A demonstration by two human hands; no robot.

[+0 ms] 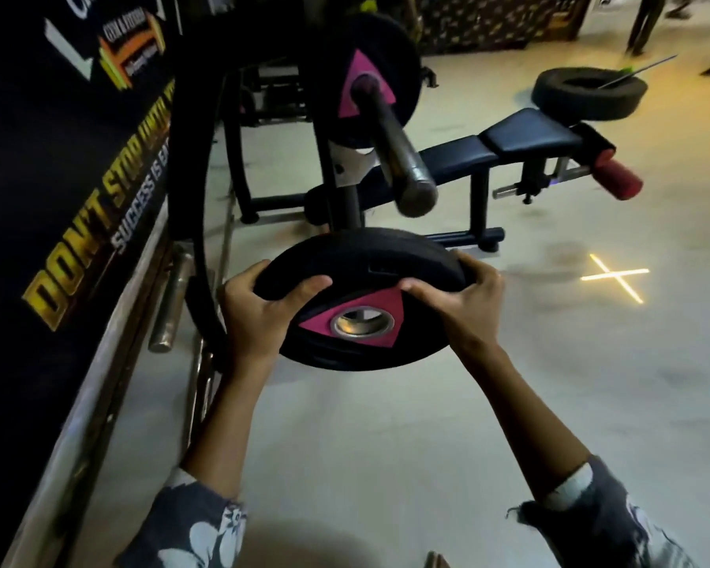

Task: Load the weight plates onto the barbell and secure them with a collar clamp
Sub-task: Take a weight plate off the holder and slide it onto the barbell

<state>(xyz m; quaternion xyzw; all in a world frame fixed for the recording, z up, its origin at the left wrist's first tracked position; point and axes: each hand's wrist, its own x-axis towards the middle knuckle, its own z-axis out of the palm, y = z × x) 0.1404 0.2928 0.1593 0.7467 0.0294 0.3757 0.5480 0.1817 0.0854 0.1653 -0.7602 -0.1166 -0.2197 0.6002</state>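
Held plate (357, 301) sits before barbell sleeve (402, 157) (bench (509, 141) behind).

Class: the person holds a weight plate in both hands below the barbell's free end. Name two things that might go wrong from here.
1. The held weight plate lies tilted, its hole not facing the barbell sleeve; it may knock the sleeve's end instead of sliding on.
2. The left hand and right hand wrap its rim; fingers could get pinched against the loaded plate.

A black plate (361, 256) with a pink triangle round its steel-ringed hole is held tilted, nearly flat, just below the bare end of the barbell (398, 145) — a matching second plate (386, 47) sits upright further along it.
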